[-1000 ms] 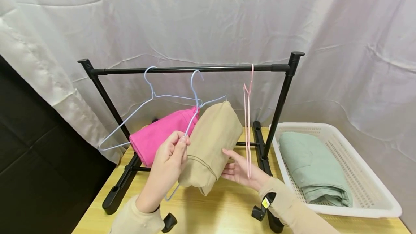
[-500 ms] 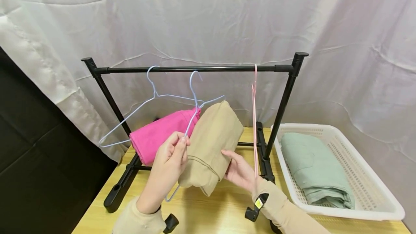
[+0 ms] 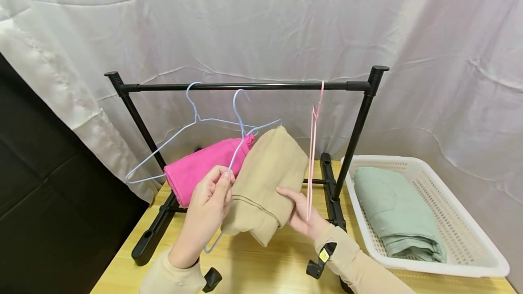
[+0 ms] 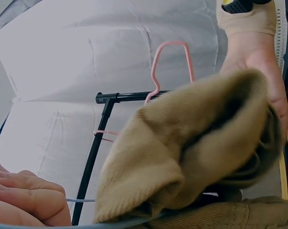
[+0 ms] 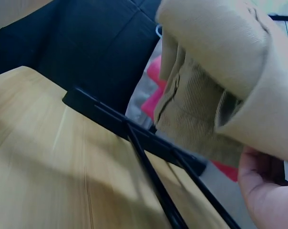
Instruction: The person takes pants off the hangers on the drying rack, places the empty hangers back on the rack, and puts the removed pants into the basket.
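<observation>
Left hand [image 3: 208, 205] pinches a blue hanger [image 3: 243, 132] in front of the black rack [image 3: 261, 87]; right hand [image 3: 300, 219] holds, between thumb and fingers, the khaki cloth [image 3: 265, 176] draped on this hanger.

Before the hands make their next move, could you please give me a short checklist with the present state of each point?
1. Left hand grips the held blue hanger: ok, by its side wire.
2. Right hand supports the khaki garment: ok, thumb on the front.
3. Khaki garment evenly placed on the hanger's lower bar: cannot tell, the folds hide most of it.
4. Held hanger's hook over the black rail: not ok, its curve does not loop over it.
5. Space on the rail between the hung blue hanger and the pink hanger: ok.
6. Pink hanger free of the right hand: cannot tell; it crosses in front, contact unclear.
</observation>
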Demonstrator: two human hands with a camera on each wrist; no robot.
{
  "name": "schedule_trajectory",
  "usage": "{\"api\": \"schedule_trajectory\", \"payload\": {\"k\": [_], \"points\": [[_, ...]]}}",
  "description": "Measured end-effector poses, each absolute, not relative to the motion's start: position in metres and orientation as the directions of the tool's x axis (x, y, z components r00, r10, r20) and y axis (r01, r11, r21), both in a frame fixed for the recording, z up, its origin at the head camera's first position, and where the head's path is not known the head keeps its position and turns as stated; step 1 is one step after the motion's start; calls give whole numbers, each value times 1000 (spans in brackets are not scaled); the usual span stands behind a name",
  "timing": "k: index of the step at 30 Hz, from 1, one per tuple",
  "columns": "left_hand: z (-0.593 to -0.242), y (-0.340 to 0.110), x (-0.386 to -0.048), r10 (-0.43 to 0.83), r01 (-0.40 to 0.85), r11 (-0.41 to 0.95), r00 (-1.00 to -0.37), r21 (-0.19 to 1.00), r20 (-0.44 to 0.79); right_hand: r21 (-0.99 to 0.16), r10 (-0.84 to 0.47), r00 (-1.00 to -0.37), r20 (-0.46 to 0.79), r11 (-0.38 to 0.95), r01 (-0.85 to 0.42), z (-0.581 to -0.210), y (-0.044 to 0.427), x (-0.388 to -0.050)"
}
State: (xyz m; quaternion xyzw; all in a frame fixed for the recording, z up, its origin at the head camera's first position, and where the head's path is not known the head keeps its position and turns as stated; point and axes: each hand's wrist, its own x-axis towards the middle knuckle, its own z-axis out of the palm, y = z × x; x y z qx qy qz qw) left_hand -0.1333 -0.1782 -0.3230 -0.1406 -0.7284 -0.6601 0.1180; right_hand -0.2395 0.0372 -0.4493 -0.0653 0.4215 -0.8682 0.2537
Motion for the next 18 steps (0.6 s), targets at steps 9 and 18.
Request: {"api": "schedule_trajectory", "payload": {"k": [9,18], "points": [[-325,-184,-135,20,358,126,-933,925,359,-758,-433,-893,-120,-541,364,-429,27,-228],[-331,-188,-138,-1,363,199,-929,910,370,-746,-351,-930,-108,-590,309,-404,15,-220]]}}
